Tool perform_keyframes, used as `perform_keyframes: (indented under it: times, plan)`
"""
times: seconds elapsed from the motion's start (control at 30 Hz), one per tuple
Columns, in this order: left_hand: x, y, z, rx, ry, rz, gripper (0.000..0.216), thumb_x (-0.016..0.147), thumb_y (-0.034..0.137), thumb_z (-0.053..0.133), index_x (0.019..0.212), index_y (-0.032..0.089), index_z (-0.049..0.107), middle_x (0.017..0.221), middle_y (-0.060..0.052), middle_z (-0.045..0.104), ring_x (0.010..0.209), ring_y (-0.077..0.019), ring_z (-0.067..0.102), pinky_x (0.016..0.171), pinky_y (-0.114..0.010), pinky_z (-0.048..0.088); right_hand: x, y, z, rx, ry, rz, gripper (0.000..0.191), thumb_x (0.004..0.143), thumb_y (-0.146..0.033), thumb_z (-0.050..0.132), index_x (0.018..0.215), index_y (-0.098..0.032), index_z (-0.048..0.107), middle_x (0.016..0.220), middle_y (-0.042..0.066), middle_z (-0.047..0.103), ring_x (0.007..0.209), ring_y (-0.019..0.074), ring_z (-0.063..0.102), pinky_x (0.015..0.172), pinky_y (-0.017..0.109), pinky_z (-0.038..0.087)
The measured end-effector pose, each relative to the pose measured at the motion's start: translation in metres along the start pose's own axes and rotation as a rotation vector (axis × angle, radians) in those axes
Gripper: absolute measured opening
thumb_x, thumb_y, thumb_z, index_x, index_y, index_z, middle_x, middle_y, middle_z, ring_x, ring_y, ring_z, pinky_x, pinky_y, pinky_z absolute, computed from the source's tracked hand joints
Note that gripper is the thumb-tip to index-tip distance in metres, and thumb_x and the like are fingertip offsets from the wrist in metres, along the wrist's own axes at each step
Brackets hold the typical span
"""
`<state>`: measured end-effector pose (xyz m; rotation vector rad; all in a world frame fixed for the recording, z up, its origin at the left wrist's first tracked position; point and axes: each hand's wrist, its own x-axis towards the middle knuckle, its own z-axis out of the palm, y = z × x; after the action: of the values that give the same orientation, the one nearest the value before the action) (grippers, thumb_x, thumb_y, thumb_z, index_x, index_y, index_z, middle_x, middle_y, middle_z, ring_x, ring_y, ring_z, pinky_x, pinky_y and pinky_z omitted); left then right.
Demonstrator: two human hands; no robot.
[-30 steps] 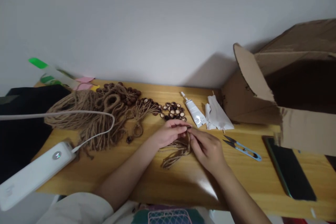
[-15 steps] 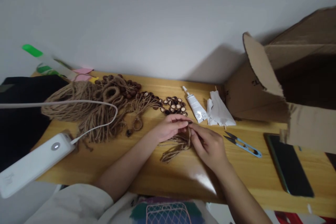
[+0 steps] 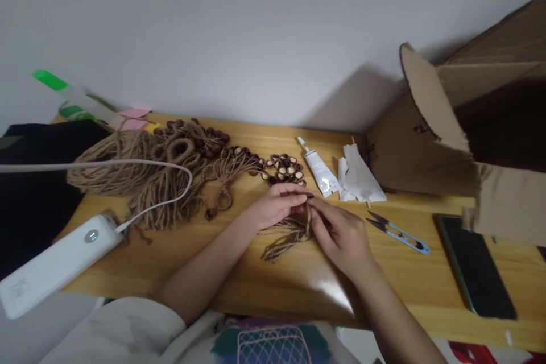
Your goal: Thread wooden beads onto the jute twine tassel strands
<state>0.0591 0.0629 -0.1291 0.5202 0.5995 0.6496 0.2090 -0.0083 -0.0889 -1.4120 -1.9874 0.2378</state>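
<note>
My left hand [image 3: 277, 206] and my right hand [image 3: 341, 233] meet over the middle of the wooden table [image 3: 264, 284]. Both pinch the top of a small bundle of jute cords [image 3: 284, 242], whose loose ends trail toward me on the wood. A small dark bead seems to sit at the fingertips, too small to be sure. Just beyond my hands lies a cluster of brown and cream beads [image 3: 285, 168].
A big heap of jute twine and rings [image 3: 157, 173] fills the left. A white power bank [image 3: 55, 264] with cable lies front left. A glue tube [image 3: 322, 173], white packet [image 3: 358, 182], blue thread snips [image 3: 401, 234], dark phone [image 3: 478, 264] and open cardboard box [image 3: 460, 125] stand right.
The view has drifted slightly; my hands stay together on the cord bundle, with only small finger movement.
</note>
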Motion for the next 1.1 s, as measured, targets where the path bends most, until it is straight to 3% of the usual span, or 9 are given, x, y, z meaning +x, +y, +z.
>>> perform_keyframes:
  times: [1.1]
  plan:
    - [0.0003, 0.0002, 0.0, -0.031, -0.025, -0.005, 0.032, 0.055, 0.025, 0.087, 0.08, 0.011, 0.072, 0.075, -0.004, 0.071, 0.067, -0.0102, 0.065, 0.07, -0.025, 0.048, 0.0007, -0.0029, -0.0028, -0.041, -0.024, -0.007, 0.022, 0.089, -0.018, 0.049, 0.104, -0.012, 0.064, 0.085, 0.007, 0.075, 0.056, 0.0157, 0.067, 0.053, 0.025, 0.049]
